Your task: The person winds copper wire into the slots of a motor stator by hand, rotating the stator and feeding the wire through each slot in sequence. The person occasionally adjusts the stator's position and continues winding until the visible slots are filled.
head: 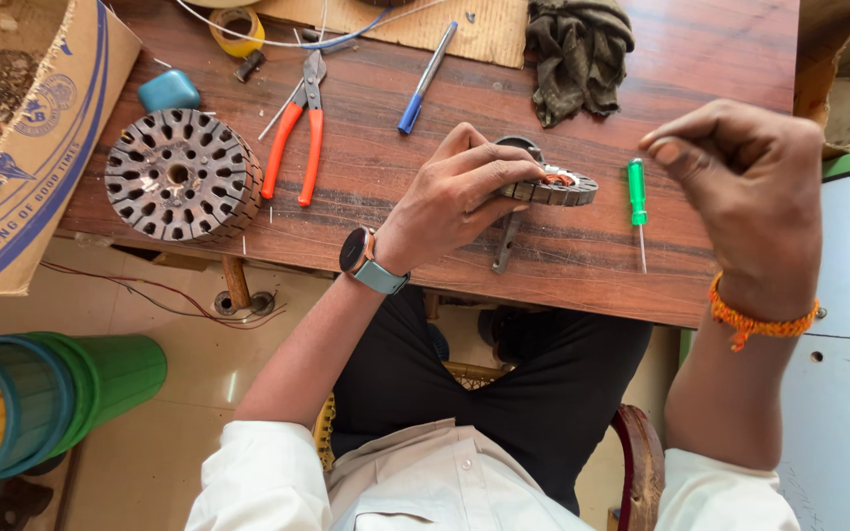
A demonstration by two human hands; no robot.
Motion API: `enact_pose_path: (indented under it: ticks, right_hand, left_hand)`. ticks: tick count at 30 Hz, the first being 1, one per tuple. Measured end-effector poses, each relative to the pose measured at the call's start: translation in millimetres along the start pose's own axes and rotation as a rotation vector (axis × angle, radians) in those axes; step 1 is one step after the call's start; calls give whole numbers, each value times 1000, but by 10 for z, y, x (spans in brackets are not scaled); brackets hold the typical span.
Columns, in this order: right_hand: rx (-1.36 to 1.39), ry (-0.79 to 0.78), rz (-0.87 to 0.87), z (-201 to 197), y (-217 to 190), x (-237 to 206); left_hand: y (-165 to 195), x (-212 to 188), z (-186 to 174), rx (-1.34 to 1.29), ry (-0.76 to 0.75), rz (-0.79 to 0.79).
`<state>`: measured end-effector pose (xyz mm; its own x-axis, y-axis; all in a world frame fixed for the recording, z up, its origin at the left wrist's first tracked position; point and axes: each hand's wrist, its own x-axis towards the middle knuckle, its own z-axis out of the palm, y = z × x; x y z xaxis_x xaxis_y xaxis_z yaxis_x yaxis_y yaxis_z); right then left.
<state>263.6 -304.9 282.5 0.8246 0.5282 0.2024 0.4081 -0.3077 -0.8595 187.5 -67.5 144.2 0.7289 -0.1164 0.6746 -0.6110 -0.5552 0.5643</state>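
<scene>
While the left hand (455,192) grips the small slotted stator ring (555,188) and presses it against the wooden table (582,265), the right hand (745,187) is raised clear of the ring with fingers pinched together; whatever it holds is too fine to see. For a clean pass, keep the ring flat and steady, and pull in line with the slot so nothing snags on the laminations. Just right of the ring lies a green screwdriver (637,197). Further left rest orange-handled pliers (297,138) and a larger slotted core (181,175). Toward the far edge lie a blue pen (425,81), a dark rag (577,54) and a tape roll (236,29). Pale tiled floor (189,364) shows below
</scene>
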Motion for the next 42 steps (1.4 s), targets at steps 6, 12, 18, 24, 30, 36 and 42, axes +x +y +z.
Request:
enact_pose_path:
  ticks: [6, 12, 18, 24, 30, 36, 42]
  right_hand:
    - [53, -128, -15, 64, 38, -204]
    - [1, -184, -37, 224, 107, -473]
    - [22, -179, 66, 374, 181, -546]
    - [-76, -211, -61, 595, 229, -631]
    - [-389, -189, -197, 828, 396, -722]
    - [-377, -180, -356, 726, 572, -819]
    - [-376, -214, -376, 700, 571, -870]
  left_hand:
    - [-16, 49, -60, -21, -57, 21]
    - [-19, 41, -64, -52, -75, 16]
    - [-4, 63, -84, -90, -80, -2]
    - [-1, 86, -100, -77, -87, 0]
    - [1, 120, -116, -69, -94, -8]
    - [136, 16, -103, 399, -83, 238]
    - [319, -211, -86, 498, -196, 363]
